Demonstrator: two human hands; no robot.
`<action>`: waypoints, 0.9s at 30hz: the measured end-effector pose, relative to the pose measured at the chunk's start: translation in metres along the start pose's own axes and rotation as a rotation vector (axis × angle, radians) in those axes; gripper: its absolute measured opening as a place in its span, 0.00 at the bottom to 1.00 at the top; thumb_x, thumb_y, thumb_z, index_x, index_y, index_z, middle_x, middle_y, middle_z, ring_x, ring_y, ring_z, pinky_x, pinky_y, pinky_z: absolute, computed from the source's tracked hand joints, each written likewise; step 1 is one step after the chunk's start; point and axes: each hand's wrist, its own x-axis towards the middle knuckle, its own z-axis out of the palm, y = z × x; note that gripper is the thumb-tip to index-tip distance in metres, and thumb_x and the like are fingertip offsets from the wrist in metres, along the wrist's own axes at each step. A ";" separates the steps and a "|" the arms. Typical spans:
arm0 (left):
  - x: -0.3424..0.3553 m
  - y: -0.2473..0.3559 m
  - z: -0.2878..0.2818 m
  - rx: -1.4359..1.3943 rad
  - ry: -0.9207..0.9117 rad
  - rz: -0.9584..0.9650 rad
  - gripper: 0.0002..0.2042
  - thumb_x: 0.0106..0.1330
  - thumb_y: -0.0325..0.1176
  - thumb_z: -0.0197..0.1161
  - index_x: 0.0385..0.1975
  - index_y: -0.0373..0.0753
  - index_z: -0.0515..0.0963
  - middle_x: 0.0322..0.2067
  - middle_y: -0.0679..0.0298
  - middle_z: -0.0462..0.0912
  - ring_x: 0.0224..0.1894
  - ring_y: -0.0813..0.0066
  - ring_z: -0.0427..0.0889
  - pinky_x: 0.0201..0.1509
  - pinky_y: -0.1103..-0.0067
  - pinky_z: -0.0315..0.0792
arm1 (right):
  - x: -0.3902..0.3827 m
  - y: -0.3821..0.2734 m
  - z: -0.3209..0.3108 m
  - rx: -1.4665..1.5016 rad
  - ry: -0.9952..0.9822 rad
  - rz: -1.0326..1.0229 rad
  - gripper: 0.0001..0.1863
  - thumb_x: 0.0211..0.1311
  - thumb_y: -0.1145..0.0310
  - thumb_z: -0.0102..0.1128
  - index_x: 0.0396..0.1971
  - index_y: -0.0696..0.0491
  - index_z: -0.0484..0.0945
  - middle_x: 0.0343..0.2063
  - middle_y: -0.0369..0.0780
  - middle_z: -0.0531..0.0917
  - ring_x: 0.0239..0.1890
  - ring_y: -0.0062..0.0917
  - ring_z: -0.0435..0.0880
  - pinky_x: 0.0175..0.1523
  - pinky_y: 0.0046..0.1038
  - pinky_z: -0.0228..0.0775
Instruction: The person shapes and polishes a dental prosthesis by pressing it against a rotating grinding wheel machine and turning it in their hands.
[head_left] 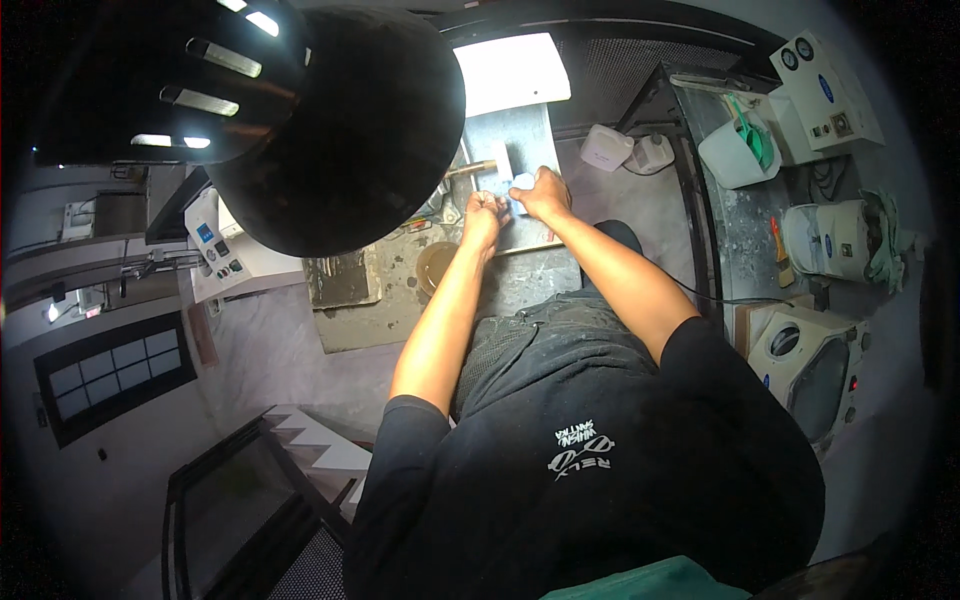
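My left hand (484, 218) is closed with its fingertips together over the lit metal worktop (530, 232). What it pinches, if anything, is too small to make out. Just to its right, my right hand (546, 194) grips a small pale, whitish-blue piece (522, 183). The two hands are close together, with a narrow gap between them. Beyond them a brown rod (472, 168) lies beside a white block (502, 160); I cannot tell whether they are joined.
A large black lamp shade (350, 130) hangs at upper left, near my left hand. A round brown bowl (436, 266) stands by my left forearm. White jugs (606, 148) sit beyond my right hand. On the right bench are a white bucket (730, 158) and a brush (781, 255).
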 end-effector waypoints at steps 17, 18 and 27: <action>-0.001 0.000 0.003 -0.009 -0.128 0.091 0.06 0.75 0.30 0.52 0.37 0.35 0.73 0.33 0.60 0.81 0.33 0.75 0.81 0.34 0.78 0.79 | 0.003 0.013 -0.001 0.609 -0.222 0.060 0.05 0.61 0.76 0.64 0.34 0.62 0.80 0.27 0.43 0.86 0.25 0.25 0.86 0.30 0.25 0.81; 0.000 0.000 0.006 0.069 -0.094 0.164 0.05 0.74 0.28 0.52 0.37 0.34 0.73 0.31 0.60 0.81 0.31 0.75 0.81 0.32 0.79 0.78 | 0.005 0.014 0.000 0.625 -0.203 0.052 0.05 0.59 0.76 0.65 0.32 0.62 0.81 0.26 0.41 0.85 0.24 0.23 0.85 0.28 0.23 0.79; 0.010 0.009 0.022 -0.018 0.112 0.190 0.05 0.71 0.23 0.55 0.32 0.29 0.71 0.24 0.56 0.81 0.19 0.74 0.79 0.22 0.79 0.76 | 0.016 0.003 -0.001 0.756 -0.186 0.059 0.06 0.60 0.77 0.66 0.30 0.65 0.80 0.26 0.45 0.85 0.24 0.25 0.85 0.29 0.25 0.82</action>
